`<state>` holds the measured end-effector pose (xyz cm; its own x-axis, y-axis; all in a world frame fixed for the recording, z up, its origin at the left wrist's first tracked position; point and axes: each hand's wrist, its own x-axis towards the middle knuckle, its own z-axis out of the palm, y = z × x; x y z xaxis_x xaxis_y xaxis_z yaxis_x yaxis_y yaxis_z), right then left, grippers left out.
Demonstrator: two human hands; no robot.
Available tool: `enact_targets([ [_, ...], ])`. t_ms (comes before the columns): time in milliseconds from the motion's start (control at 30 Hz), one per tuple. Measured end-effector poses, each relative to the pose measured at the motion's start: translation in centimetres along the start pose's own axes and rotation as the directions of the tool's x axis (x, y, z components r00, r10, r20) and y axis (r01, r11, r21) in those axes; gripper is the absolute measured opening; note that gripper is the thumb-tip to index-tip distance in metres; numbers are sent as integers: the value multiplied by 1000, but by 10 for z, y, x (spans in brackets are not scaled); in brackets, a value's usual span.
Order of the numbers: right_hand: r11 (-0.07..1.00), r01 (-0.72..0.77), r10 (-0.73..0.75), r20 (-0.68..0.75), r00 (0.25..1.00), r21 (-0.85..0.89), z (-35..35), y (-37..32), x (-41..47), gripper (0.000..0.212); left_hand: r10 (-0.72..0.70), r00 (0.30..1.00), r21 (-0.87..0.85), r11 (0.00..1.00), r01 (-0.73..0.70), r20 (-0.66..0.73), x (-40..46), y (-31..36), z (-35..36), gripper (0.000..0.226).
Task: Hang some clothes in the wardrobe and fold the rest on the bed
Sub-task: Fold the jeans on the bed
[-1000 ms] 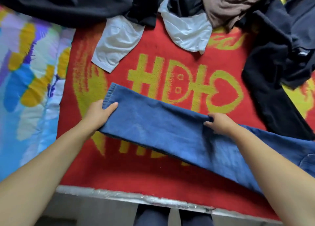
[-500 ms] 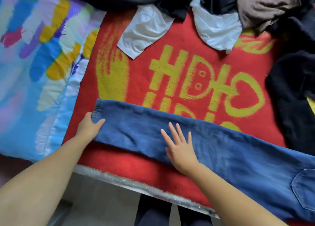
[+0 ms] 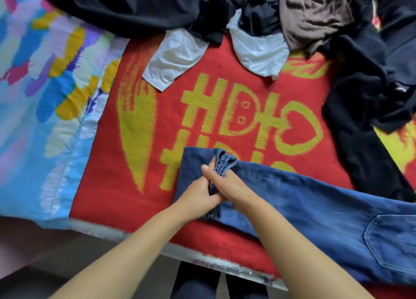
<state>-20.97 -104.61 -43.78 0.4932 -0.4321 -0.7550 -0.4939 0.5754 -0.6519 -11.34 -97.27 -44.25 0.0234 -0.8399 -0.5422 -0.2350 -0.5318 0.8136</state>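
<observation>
Two hands meet in the middle, and both hold the same bit of cloth. The left hand (image 3: 198,195) and the right hand (image 3: 227,186) press close together, touching each other. Their fingers curl around the bunched-up end of a leg of the blue jeans (image 3: 315,208). The scrunched hem sticks up just above the fingers.

Right under the hands, the leg is folded over on itself, so a dark blue flap lies flat just to the left of the grip. From the grip, the rest of the jeans runs off to the right and a little toward the person. A back pocket (image 3: 396,242) shows far to the right of the hands.

The jeans lie on a red blanket (image 3: 112,186) with big yellow marks on it. The blanket spreads out on all sides of the grip. Past its left edge is a bright sheet (image 3: 45,118) with blue, yellow and purple patches.

Far above the hands, a pile of clothes (image 3: 135,10) lies along the top. It has black things, a brown top (image 3: 315,19), and a white shirt (image 3: 175,62) poking out. More dark clothes (image 3: 369,109) lie up and to the right of the grip.

Below the hands is the shiny edge of the bed (image 3: 225,265).
</observation>
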Motion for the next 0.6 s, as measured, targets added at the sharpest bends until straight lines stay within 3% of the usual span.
enact_targets([
  [100, 993, -69, 24, -421, 907, -91, -42, 29, -6, 26, -34, 987, -48, 998, 42, 157, 14, 6, 52, 70],
  [167, 978, -140, 51, -473, 879, -155, -75, 57, -13, 23, 3, 983, 102, 994, -22, 186, 18, 5, 67, 63],
  [233, 960, -182, 56, -489, 870, -214, -93, 77, -19, 9, 161, 987, 376, 913, -160, 29, 20, -7, 62, 58],
  [300, 955, -194, 38, -557, 829, -225, -98, 90, -21, 40, 261, 960, 616, 774, -146, -101, 20, -24, 47, 63],
  [333, 928, -208, -21, -602, 798, -309, -98, 94, -21, 53, 231, 965, 695, 715, -79, -128, 21, -34, 39, 68],
  [400, 724, -194, -295, -552, 780, -662, -86, 96, -23, 65, 36, 992, 818, 570, 81, -123, 18, -54, 28, 76],
  [467, 451, -30, -492, -277, 825, -892, -66, 103, -24, 69, -98, 990, 859, 493, 139, -105, 14, -71, 26, 83],
  [500, 350, 29, -467, -148, 872, -936, -57, 110, -23, 68, -117, 988, 816, 558, 150, -101, 15, -73, 27, 88],
  [533, 299, 47, -364, -69, 929, -953, -53, 117, -22, 67, -98, 985, 708, 685, 171, -144, 20, -73, 29, 90],
  [600, 320, -45, -66, -69, 995, -946, -55, 132, -15, 65, -118, 927, 347, 904, 249, -357, 34, -72, 34, 90],
])
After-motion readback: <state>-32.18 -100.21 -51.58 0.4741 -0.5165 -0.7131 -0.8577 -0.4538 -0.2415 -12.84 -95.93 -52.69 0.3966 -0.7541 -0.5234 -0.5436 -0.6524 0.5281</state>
